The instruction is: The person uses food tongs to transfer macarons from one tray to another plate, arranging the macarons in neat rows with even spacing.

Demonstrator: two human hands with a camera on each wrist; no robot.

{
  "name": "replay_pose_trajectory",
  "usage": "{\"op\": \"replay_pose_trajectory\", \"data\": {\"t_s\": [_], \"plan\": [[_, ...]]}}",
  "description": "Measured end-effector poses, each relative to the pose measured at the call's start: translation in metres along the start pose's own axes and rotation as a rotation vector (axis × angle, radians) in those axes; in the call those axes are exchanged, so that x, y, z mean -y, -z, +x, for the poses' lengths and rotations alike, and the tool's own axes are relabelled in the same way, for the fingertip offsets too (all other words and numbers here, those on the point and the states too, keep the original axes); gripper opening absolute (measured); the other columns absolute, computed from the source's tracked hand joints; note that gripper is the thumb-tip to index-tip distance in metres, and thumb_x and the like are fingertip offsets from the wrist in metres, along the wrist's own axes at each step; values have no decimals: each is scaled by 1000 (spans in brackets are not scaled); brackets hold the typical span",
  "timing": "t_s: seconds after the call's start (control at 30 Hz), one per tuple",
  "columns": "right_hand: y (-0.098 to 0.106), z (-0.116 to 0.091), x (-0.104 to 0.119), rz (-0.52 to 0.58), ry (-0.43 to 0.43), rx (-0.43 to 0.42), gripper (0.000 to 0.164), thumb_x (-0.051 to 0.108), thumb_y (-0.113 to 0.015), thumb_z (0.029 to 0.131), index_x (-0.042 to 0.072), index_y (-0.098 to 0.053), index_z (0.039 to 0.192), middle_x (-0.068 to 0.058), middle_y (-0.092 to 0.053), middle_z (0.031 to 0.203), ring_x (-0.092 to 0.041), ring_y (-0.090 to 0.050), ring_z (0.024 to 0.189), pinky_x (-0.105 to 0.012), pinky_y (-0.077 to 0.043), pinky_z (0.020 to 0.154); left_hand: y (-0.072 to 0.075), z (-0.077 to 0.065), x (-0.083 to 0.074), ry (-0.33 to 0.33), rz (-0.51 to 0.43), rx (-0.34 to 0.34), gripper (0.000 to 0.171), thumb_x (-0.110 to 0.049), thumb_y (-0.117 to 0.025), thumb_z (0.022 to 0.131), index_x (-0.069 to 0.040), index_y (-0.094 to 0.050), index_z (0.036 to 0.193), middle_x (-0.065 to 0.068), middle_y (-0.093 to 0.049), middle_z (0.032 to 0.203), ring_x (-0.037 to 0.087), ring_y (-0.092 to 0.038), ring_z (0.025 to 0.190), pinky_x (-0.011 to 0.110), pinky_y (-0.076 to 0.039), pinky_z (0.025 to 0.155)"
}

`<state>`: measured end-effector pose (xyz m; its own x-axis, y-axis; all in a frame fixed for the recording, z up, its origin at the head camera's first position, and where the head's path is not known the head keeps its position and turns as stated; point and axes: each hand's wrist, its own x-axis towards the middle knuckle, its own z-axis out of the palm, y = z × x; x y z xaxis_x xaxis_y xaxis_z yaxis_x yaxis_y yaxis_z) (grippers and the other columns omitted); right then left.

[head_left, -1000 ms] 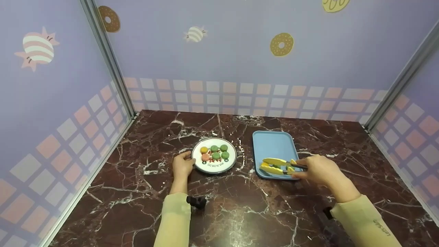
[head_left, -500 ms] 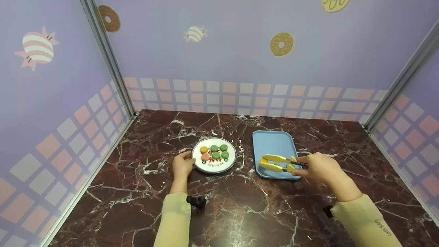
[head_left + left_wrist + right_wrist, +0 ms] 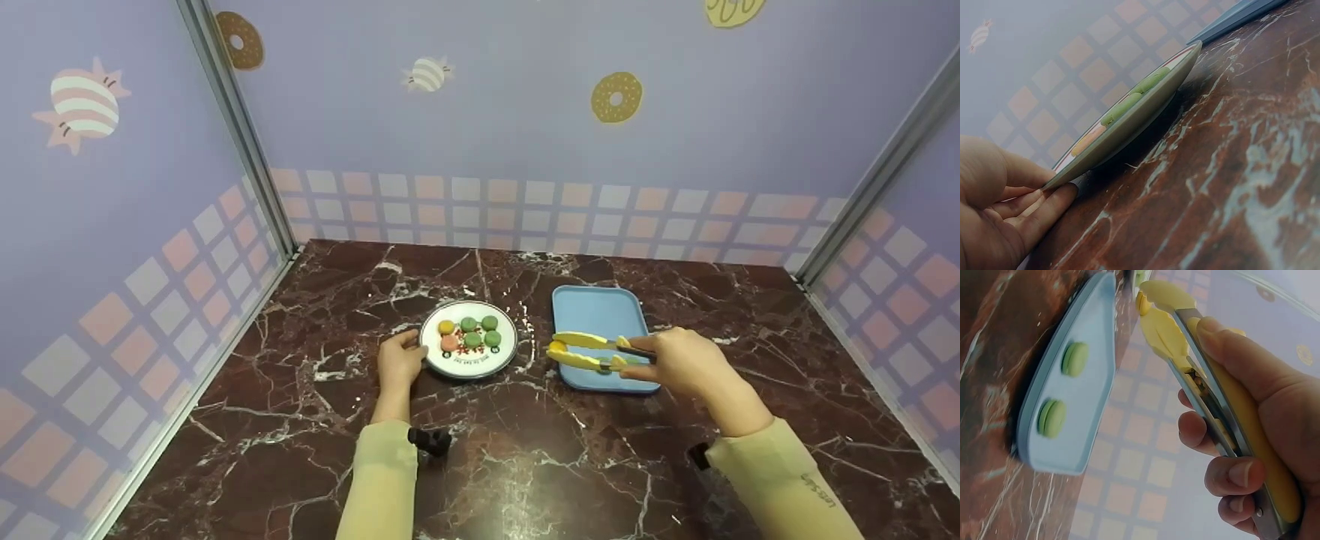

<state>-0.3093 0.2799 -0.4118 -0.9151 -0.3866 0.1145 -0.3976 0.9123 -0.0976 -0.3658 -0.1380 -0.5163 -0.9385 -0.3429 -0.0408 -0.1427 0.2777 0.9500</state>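
Observation:
My right hand [image 3: 686, 364] grips a pair of yellow-tipped tongs [image 3: 1224, 399], whose tips pinch a yellow macaron [image 3: 557, 347] above the left edge of the blue tray [image 3: 600, 307]. Two green macarons [image 3: 1075, 359] lie in that tray in the right wrist view. To the left, my left hand [image 3: 400, 364] pinches the rim of a round white plate [image 3: 469, 367], thumb on top and fingers beneath, as the left wrist view shows. On the plate sit several green macarons [image 3: 490, 322], a yellow-orange macaron [image 3: 446, 327] and a pink macaron [image 3: 448, 343].
The plate and tray stand side by side on a dark red marbled table [image 3: 510, 465], with a narrow gap between them. Purple panels [image 3: 525, 112] with tile and sweets prints enclose the back and both sides.
The tongs have lifted the yellow macaron from the tray and carried it left to the tray's edge. The left hand and plate have stayed in place.

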Motion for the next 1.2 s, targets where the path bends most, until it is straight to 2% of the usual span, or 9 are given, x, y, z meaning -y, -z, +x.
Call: {"op": "replay_pose_trajectory", "data": {"t_s": [0.13,0.27,0.63,0.83,0.93,1.03,1.2], "plan": [[-3,9,9,1,27,-23,55,51,-80,84,16,-76,126,-17,-79,100,-33,-72,72,-47,-55,53,0,1,0,5,-10,-2,42,3,-65,94,9,-62,135,31,-66,131,40,-68,120,30,-66,76],[-7,18,21,12,59,-48,55,52,-80,84,17,-76,125,-15,-80,95,-31,-71,67,-47,-55,53,-1,1,1,14,-25,1,42,4,-64,93,9,-62,135,31,-65,132,40,-68,121,32,-66,79],[-17,43,54,47,134,-83,53,53,-79,85,17,-77,123,-12,-80,105,-36,-76,84,-53,-62,69,-2,1,1,-1,-40,-9,43,6,-64,91,11,-62,134,32,-66,129,41,-69,118,31,-66,75],[-26,54,71,75,176,-82,47,51,-80,85,16,-79,116,-10,-81,97,-33,-75,79,-51,-62,66,-1,1,1,7,-26,-3,43,4,-65,92,9,-62,135,31,-66,131,40,-68,120,31,-66,78],[-31,58,80,91,172,-65,45,53,-79,84,18,-79,113,-10,-80,95,-33,-74,80,-52,-61,67,0,1,0,18,-2,5,43,2,-66,93,7,-62,136,30,-65,133,40,-67,123,33,-66,82],[-34,61,87,105,159,-39,49,54,-79,84,18,-78,117,-13,-80,101,-35,-75,85,-53,-62,71,1,0,-1,24,23,7,42,0,-66,94,5,-63,136,29,-65,134,39,-66,124,33,-65,84],[-40,69,97,145,147,-9,50,51,-80,85,17,-77,121,-13,-79,110,-36,-75,93,-54,-63,81,1,0,0,16,20,0,42,1,-66,93,6,-64,135,28,-67,132,38,-67,122,31,-65,81]]}}
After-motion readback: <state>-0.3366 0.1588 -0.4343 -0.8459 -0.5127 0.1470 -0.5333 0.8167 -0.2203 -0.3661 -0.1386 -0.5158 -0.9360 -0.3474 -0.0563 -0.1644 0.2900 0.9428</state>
